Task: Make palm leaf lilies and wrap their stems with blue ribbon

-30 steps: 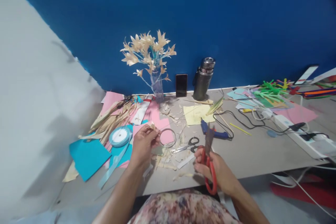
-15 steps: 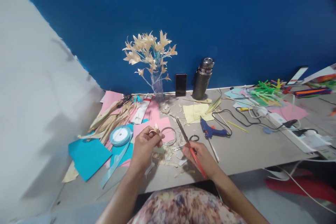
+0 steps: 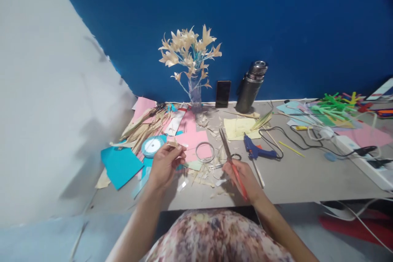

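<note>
The left hand (image 3: pixel 164 166) pinches a small pale husk-like piece (image 3: pixel 172 144); the right hand (image 3: pixel 246 179) wraps red-handled metal scissors (image 3: pixel 227 149), best steered clear of the pinch.

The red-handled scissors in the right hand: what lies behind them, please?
Behind the red-handled scissors and the right hand, a second pair of scissors shows one dark handle loop and part of its blades. Its middle and other loop are covered.
</note>
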A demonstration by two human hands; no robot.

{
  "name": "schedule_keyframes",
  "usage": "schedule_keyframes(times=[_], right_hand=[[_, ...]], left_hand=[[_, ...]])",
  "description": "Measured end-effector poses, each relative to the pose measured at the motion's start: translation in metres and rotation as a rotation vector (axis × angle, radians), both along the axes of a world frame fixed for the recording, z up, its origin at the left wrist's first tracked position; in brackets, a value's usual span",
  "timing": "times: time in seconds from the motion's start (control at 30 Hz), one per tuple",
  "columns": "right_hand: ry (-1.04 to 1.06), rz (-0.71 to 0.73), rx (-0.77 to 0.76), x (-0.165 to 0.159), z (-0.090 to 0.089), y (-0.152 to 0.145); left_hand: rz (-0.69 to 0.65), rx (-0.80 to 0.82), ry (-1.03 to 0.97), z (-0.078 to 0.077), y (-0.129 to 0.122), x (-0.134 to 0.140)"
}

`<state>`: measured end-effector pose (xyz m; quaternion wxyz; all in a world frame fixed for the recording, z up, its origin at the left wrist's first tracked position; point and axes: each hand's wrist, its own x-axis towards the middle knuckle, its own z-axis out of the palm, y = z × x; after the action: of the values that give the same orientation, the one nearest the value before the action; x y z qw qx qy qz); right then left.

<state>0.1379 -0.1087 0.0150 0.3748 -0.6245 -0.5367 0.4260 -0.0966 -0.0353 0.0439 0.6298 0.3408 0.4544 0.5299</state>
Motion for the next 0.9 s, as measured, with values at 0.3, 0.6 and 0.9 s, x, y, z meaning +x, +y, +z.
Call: schedule_keyframes(times=[0.3,0.6,0.9], right_hand=[[0.101,-0.010,-0.060,0.000,-0.004,0.000],[0.094,-0.036,-0.065,-0.003,-0.004,0.002],[0.095,-0.023,-0.012,-0.002,0.002,0.001]], left_hand=[[0.102,-0.066,-0.055,-0.004,-0.001,-0.003],[0.021,0.018,0.035,0.001,-0.007,0.015],[-0.009,0.036,0.091,0.000,-0.008,0.014]])
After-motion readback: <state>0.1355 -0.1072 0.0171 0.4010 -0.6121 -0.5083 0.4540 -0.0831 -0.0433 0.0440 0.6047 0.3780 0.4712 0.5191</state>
